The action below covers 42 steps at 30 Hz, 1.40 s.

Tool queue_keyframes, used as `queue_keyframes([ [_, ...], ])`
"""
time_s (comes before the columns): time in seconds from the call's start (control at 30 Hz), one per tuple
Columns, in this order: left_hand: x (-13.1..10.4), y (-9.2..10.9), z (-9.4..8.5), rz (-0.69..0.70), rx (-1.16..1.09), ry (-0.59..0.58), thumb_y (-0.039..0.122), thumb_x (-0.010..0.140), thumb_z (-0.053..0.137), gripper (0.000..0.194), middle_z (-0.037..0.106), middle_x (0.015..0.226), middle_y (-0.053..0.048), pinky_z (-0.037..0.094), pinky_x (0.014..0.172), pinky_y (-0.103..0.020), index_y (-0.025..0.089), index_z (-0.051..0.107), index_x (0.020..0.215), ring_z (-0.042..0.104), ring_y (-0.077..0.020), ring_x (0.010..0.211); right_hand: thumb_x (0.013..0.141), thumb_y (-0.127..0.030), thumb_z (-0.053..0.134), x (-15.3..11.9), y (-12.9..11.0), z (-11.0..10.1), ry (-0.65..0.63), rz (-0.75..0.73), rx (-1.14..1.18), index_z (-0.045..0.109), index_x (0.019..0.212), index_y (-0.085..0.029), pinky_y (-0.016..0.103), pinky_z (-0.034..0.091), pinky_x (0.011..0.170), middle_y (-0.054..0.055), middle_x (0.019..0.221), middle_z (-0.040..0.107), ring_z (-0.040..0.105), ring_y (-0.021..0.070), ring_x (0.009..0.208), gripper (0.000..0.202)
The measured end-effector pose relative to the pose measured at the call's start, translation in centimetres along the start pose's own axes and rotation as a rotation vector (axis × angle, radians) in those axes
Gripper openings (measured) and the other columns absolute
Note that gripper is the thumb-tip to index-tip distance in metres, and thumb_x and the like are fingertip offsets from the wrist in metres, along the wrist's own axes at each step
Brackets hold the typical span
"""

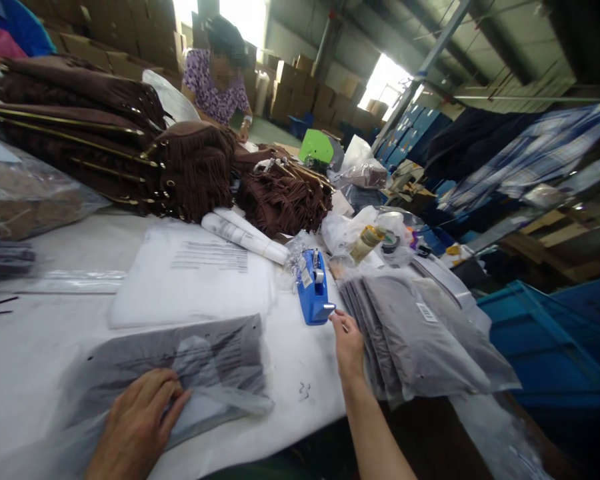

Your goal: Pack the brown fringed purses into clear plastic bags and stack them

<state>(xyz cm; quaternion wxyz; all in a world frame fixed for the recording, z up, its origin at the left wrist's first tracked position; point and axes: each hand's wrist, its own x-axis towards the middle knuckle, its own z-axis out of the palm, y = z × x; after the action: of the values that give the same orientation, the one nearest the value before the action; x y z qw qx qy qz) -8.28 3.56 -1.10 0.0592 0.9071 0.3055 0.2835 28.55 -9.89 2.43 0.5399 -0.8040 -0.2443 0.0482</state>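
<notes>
**Right grip pinches at the tape dispenser, left grip flat on a bagged item**

The right grip (349,340) is closed to a pinch, apparently on the tape's end, though the strip is too small to make out surely. Just beyond its fingertips stands a blue tape dispenser (307,303). The left grip (143,410) is loosely open, fingers together and thumb apart, pressing on a grey bagged item (245,343) directly beneath it without grasping it.

The work looks partway: the item is already in its clear plastic, but no tape shows on it, so its closing seems unfinished. Just right of the right grip, a stack of bagged items (405,327) appears done, the top one bearing a barcode label.

Counted: one dispenser, one item under the left grip, and at least three in the stack, where overlap hides the exact number. On the surface (310,363) beyond the left grip lies one pile of white plastic bags (190,283), its count unclear. Farther off are two heaps of brown fringed bags (195,167), too crowded to count.
</notes>
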Motion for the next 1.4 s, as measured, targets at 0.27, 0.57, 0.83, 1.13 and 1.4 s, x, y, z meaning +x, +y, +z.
queue_keyframes([
  [0.27, 0.2, 0.1, -0.2, 0.036, 0.000, 0.028, 0.044, 0.089, 0.045, 0.028, 0.062, 0.094, -0.008, 0.043, 0.080, -0.042, 0.020, 0.059, 0.083, 0.056, -0.0269, 0.091, 0.084, -0.046, 0.045, 3.4, -0.6, 0.3, -0.028, -0.023, 0.034, 0.065, 0.108, -0.014, 0.035, 0.041, 0.090, 0.011, 0.103, 0.067, 0.057, 0.0217, 0.101, 0.044],
  [0.57, -0.1, 1.3, -0.8, -0.056, -0.003, -0.043, 0.031, 0.089, 0.050, 0.014, 0.061, 0.099, -0.007, 0.040, 0.084, -0.039, 0.020, 0.058, 0.084, 0.054, -0.0255, 0.100, 0.081, -0.039, 0.057, -1.2, 0.3, -0.4, 0.018, -0.019, 0.039, 0.039, 0.137, -0.015, 0.037, 0.035, 0.095, 0.002, 0.079, 0.068, 0.059, 0.0188, 0.096, 0.063],
  [0.83, -0.1, 1.9, -1.4, -0.150, -0.070, -0.084, 0.025, 0.088, 0.052, 0.009, 0.060, 0.099, -0.006, 0.038, 0.088, -0.040, 0.018, 0.056, 0.085, 0.051, -0.0247, 0.103, 0.087, -0.033, 0.054, -4.0, -5.6, -0.6, -0.425, -0.159, -0.029, 0.014, 0.146, -0.021, 0.040, 0.037, 0.094, -0.002, 0.078, 0.064, 0.060, 0.0177, 0.082, 0.072],
  [1.13, -0.1, 2.1, -1.4, -0.186, -0.068, -0.065, 0.024, 0.088, 0.051, 0.009, 0.061, 0.097, -0.006, 0.038, 0.087, -0.040, 0.018, 0.057, 0.084, 0.053, -0.0240, 0.101, 0.079, -0.019, 0.063, -10.4, -12.4, 10.4, -1.280, -0.775, -0.681, 0.020, 0.145, -0.022, 0.040, 0.034, 0.091, 0.006, 0.087, 0.064, 0.053, 0.0246, 0.093, 0.079],
  [1.4, -0.2, 2.2, -1.5, -0.160, -0.024, -0.066, 0.023, 0.088, 0.051, 0.009, 0.061, 0.099, -0.008, 0.038, 0.088, -0.040, 0.018, 0.059, 0.088, 0.053, -0.0242, 0.102, 0.086, -0.023, 0.055, -7.5, -12.7, 8.6, -1.236, -0.470, -0.306, 0.034, 0.139, -0.026, 0.034, 0.041, 0.081, -0.003, 0.072, 0.059, 0.055, 0.0171, 0.072, 0.057],
])
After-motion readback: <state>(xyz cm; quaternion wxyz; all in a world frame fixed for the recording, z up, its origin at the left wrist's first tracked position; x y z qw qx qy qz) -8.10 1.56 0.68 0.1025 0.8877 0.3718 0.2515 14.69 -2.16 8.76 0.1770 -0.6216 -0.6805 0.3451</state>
